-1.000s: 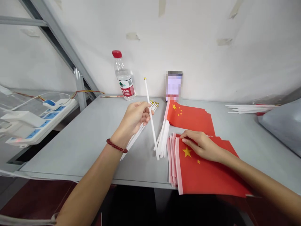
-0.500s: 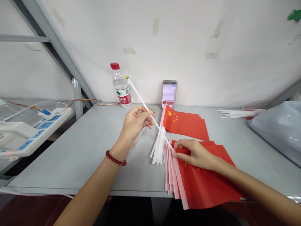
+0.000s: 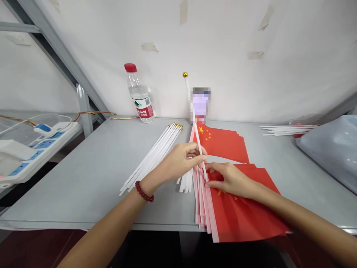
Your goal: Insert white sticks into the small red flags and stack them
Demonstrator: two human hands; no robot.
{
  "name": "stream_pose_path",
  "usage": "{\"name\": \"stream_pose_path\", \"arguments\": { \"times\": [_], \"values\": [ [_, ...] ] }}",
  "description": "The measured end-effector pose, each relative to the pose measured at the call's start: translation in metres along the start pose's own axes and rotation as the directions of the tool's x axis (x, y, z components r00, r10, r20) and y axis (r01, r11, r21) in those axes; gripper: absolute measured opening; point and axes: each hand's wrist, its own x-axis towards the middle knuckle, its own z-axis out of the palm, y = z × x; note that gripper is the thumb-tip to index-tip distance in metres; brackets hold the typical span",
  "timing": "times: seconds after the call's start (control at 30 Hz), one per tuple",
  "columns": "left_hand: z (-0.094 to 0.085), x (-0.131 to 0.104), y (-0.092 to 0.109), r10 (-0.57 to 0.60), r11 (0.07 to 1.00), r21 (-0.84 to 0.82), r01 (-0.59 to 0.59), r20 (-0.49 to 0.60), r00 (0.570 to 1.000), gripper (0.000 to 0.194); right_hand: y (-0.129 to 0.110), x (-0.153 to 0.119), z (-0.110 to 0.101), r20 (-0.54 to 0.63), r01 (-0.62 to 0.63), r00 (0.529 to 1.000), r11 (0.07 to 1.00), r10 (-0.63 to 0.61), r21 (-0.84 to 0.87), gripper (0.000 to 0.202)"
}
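My left hand (image 3: 187, 158) is closed on a white flagpole (image 3: 198, 141) with a gold ball tip, tilted slightly left. The pole's lower end meets the pink-white sleeve edge of the top red flag (image 3: 242, 219). Thumb and fingers of my right hand (image 3: 227, 178) pinch that flag near the top of its sleeve. Several more flags lie stacked beneath it, overhanging the table's front edge. Behind them are flags on poles (image 3: 223, 139), laid together. To the left, a bundle of white poles (image 3: 156, 156) with gold tips rests on the table.
A water bottle (image 3: 141, 100) and a phone (image 3: 200, 104), its screen blurred out, stand by the wall. A power strip (image 3: 41, 149) is at the left. At the right are more white sticks (image 3: 287, 130) and a grey plastic bag (image 3: 331, 149).
My left hand has moved right and down, bringing the pole closer to upright, its lower end still at the flag's sleeve. My right hand has stayed at the flag.
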Motion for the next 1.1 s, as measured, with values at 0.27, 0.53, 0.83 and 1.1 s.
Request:
{"name": "stream_pose_path", "arguments": {
  "times": [0.27,0.53,0.83,1.1],
  "values": [
    [-0.010,0.007,-0.004,-0.065,0.995,-0.083,0.046,-0.250,0.966,0.023,0.006,-0.001,-0.002,-0.075,-0.064,0.995,0.998,0.062,-0.021,0.035],
    [-0.004,0.007,-0.006,-0.104,0.988,-0.133,0.073,-0.244,0.964,0.026,0.002,-0.004,-0.002,0.056,0.032,0.998,0.998,-0.035,0.044,0.013],
    [0.002,0.009,-0.010,-0.109,0.980,-0.188,0.068,-0.217,0.970,0.027,0.002,-0.004,0.002,-0.007,0.189,0.982,0.981,-0.189,0.036,0.007],
    [0.009,0.009,-0.010,-0.085,0.985,-0.161,0.053,-0.199,0.976,0.025,0.002,-0.006,0.002,-0.017,0.216,0.976,0.976,-0.216,0.025,0.005]
  ]
}}
